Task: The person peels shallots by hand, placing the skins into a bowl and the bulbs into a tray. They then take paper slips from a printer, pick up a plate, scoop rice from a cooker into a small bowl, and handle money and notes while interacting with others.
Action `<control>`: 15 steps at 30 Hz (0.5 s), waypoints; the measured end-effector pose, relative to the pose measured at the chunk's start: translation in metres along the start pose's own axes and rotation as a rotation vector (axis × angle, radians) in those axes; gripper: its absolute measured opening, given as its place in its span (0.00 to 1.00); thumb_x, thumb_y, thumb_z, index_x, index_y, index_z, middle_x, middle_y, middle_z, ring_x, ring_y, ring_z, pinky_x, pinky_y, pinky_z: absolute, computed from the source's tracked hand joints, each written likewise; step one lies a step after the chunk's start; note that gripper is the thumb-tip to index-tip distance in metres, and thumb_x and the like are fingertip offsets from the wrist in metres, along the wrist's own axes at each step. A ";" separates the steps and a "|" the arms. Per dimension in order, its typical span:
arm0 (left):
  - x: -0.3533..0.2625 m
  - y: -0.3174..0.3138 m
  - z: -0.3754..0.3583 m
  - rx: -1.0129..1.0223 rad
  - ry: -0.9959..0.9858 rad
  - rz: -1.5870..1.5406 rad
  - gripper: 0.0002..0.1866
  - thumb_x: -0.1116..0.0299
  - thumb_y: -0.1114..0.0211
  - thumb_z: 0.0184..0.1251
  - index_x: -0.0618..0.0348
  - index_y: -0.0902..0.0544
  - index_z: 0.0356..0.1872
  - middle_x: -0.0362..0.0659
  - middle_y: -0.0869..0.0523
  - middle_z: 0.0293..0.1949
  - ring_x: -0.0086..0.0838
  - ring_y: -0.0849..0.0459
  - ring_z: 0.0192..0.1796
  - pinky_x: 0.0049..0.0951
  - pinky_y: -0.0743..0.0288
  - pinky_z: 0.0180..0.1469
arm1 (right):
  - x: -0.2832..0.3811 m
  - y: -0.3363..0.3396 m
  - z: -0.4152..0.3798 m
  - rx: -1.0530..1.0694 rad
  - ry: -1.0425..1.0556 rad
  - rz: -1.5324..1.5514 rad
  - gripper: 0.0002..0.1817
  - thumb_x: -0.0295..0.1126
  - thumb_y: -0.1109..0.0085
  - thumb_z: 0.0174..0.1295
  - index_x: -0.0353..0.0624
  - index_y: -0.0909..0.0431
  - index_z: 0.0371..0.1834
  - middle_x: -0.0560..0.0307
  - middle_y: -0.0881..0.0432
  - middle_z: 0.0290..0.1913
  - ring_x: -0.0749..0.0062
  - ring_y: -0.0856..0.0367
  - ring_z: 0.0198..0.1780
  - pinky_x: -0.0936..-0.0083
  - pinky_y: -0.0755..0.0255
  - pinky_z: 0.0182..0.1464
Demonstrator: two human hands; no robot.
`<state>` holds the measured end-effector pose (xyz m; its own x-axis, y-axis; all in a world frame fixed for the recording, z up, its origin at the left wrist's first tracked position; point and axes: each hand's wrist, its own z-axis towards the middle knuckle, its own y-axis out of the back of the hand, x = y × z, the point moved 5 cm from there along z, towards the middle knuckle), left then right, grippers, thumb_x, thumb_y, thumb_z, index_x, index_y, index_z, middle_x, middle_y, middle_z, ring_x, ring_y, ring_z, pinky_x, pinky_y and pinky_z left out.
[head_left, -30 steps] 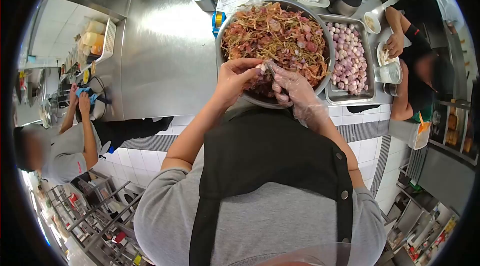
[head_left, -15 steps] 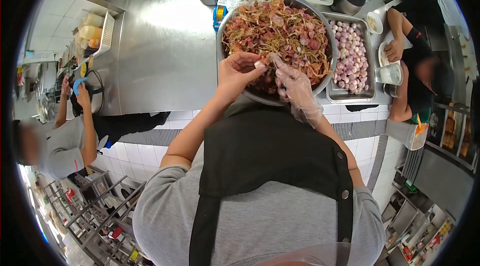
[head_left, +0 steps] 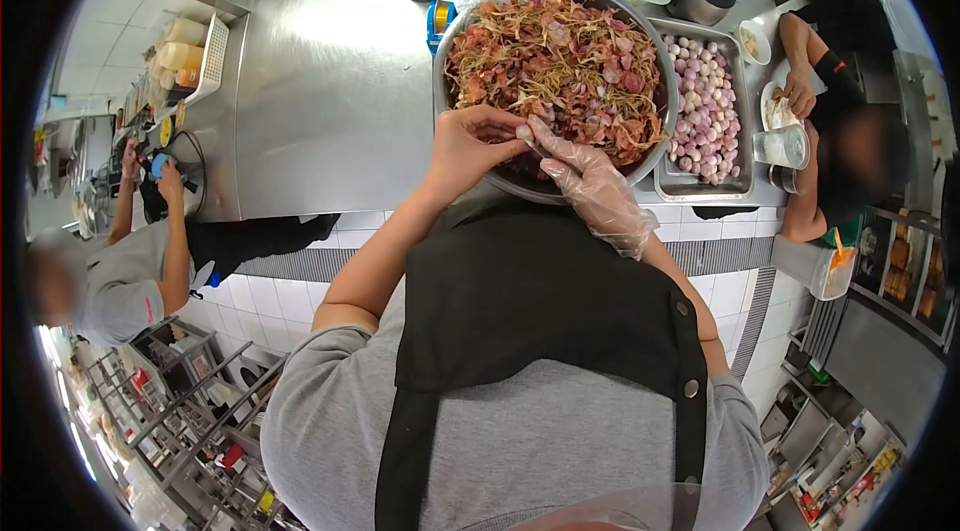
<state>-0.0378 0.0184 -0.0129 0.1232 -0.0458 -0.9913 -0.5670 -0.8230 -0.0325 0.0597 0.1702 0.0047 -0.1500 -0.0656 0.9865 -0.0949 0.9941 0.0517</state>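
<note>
Above the bowl (head_left: 667, 81) of skins (head_left: 550, 56), pale bulb (head_left: 524, 132) pinched in left grip (head_left: 468, 144), hold of right grip (head_left: 592, 185) unclear

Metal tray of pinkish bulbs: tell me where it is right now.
In the head view, the metal tray sits on the steel counter, right of the large bowl of peelings, with the clear cup just past its right edge.

The left forearm (head_left: 400, 228) and the right forearm (head_left: 681, 281) are both angled forward and inward, so that the hands are held close together. The bare left hand (head_left: 478, 143) is arched, its forefinger and thumb drawn into a pinch. The gloved right hand (head_left: 592, 189) is reached across toward those fingertips, its wrist bent, its lower fingers partly hidden.
</note>
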 end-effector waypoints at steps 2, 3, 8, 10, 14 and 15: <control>-0.001 0.000 -0.001 -0.027 0.024 0.055 0.14 0.86 0.27 0.57 0.71 0.14 0.45 0.47 0.10 0.43 0.26 0.11 0.44 0.25 0.14 0.49 | 0.000 0.000 0.000 -0.001 0.032 -0.090 0.23 0.28 0.48 0.75 0.42 0.29 0.72 0.48 0.22 0.68 0.65 0.25 0.69 0.73 0.38 0.72; -0.003 -0.001 -0.002 -0.027 0.024 0.055 0.14 0.86 0.27 0.57 0.71 0.14 0.45 0.47 0.10 0.43 0.26 0.11 0.44 0.25 0.14 0.49 | 0.000 -0.001 0.000 -0.001 0.032 -0.090 0.23 0.28 0.48 0.75 0.42 0.29 0.72 0.48 0.22 0.68 0.65 0.25 0.69 0.73 0.38 0.72; 0.002 0.000 -0.003 -0.039 0.000 0.018 0.13 0.84 0.26 0.57 0.71 0.14 0.45 0.48 0.10 0.42 0.25 0.11 0.43 0.25 0.14 0.48 | -0.001 -0.002 0.001 -0.120 0.083 -0.093 0.22 0.28 0.49 0.76 0.45 0.27 0.72 0.52 0.14 0.53 0.69 0.17 0.53 0.76 0.28 0.59; 0.005 -0.001 -0.003 -0.044 0.000 -0.033 0.14 0.85 0.26 0.57 0.71 0.14 0.46 0.48 0.10 0.42 0.25 0.11 0.43 0.25 0.14 0.48 | -0.009 -0.001 0.001 -0.105 -0.076 0.117 0.22 0.29 0.49 0.76 0.47 0.27 0.72 0.58 0.17 0.44 0.75 0.22 0.44 0.81 0.30 0.49; 0.021 -0.001 -0.001 -0.057 0.007 -0.102 0.15 0.84 0.26 0.58 0.70 0.16 0.48 0.48 0.10 0.42 0.24 0.11 0.43 0.23 0.15 0.47 | -0.027 -0.001 0.001 -0.149 -0.363 0.464 0.22 0.30 0.48 0.76 0.52 0.25 0.72 0.74 0.33 0.28 0.90 0.39 0.30 0.89 0.43 0.28; 0.020 -0.001 -0.001 -0.058 0.006 -0.102 0.15 0.84 0.26 0.58 0.70 0.16 0.48 0.48 0.10 0.42 0.24 0.11 0.43 0.23 0.15 0.47 | -0.027 0.001 0.001 -0.148 -0.363 0.463 0.22 0.30 0.48 0.76 0.52 0.25 0.72 0.74 0.33 0.28 0.90 0.39 0.30 0.89 0.43 0.28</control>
<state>-0.0338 0.0182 -0.0330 0.1831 0.0371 -0.9824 -0.5032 -0.8549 -0.1260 0.0624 0.1727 -0.0221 -0.4721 0.3773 0.7967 0.1943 0.9261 -0.3235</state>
